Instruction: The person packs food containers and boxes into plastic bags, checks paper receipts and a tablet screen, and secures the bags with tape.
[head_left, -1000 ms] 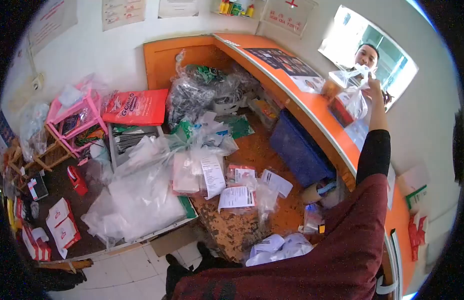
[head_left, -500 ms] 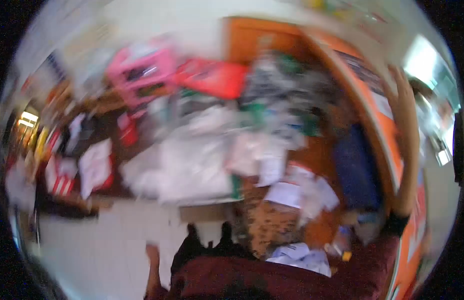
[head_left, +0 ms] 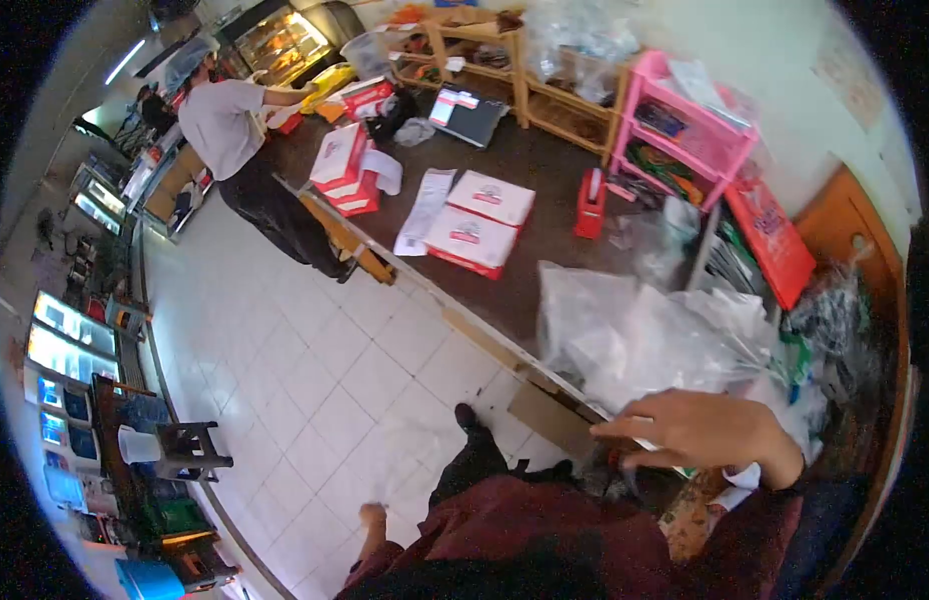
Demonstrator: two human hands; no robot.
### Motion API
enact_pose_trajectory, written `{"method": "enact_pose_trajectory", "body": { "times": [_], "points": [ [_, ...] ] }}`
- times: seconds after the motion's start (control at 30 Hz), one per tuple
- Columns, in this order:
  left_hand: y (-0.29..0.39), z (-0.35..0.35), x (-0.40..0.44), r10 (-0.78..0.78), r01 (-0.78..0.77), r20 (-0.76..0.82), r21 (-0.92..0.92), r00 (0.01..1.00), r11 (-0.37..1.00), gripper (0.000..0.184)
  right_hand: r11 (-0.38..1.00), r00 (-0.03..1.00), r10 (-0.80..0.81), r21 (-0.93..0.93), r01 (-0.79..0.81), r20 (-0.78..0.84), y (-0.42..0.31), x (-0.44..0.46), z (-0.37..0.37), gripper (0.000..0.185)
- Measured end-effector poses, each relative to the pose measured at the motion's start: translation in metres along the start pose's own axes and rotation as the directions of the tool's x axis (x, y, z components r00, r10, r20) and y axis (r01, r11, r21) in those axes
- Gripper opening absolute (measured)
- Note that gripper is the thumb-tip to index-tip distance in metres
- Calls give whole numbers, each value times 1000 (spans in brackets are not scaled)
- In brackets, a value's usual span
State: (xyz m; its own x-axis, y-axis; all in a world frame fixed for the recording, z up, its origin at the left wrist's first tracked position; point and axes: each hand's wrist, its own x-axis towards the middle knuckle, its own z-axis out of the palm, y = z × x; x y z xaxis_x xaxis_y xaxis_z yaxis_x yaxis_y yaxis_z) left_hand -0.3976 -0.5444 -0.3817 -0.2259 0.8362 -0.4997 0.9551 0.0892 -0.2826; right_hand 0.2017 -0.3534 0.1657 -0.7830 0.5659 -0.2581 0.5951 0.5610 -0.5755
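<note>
My right hand [head_left: 700, 430] reaches across the counter's near edge at the lower right, fingers stretched out and apart, with nothing visible in it. Just beyond it lie white plastic bags [head_left: 655, 335] in a crumpled pile; I cannot tell if the fingers touch them. My left hand [head_left: 373, 515] hangs low beside my body over the floor, small in view, its fingers too unclear to read. Farther along the dark counter [head_left: 525, 275] are red-and-white boxes [head_left: 475, 235], a printed paper strip [head_left: 425, 210] and a red tape dispenser [head_left: 591, 203].
A pink rack [head_left: 675, 135] and a red bag [head_left: 770, 240] stand by the wall, near wooden shelves [head_left: 570, 105]. A tablet-like device [head_left: 468, 115] sits farther back. Another person [head_left: 225, 120] works at the counter's far end. A dark stool [head_left: 190, 450] stands left on the tiled floor.
My view has swung left, bringing the room and the other person into sight. My right hand, raised at the far right before, is now low over the counter edge.
</note>
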Motion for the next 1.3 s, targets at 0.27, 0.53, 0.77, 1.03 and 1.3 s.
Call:
{"method": "enact_pose_trajectory", "body": {
  "times": [0.27, 0.53, 0.77, 1.03, 1.3],
  "points": [
    [-19, 27, 21, -292, 435, 332, -784, 897, 443, 31, 999, 997, 49, 19, -48, -63, 75, 217, -19, 48],
    [8, -193, 186, -96, -48, -73, -971, 993, 235, 25, 862, 849, 455, -108, -496, -269, 259, 354, -21, 58],
    [2, -433, 262, 94, 74, 60, -985, 994, -153, 22, 708, 642, 610, -46, -705, -464, 360, 419, -31, 85],
    [94, -682, 295, 805, -470, -115, -855, 582, 218, 19, 787, 776, 541, -131, -603, -325, 405, 426, -81, 115],
    [194, -832, 271, 939, -261, -183, -959, 291, -107, 21, 699, 452, 541, 79, -711, -710, 359, 347, -127, 110]
  ]
}}
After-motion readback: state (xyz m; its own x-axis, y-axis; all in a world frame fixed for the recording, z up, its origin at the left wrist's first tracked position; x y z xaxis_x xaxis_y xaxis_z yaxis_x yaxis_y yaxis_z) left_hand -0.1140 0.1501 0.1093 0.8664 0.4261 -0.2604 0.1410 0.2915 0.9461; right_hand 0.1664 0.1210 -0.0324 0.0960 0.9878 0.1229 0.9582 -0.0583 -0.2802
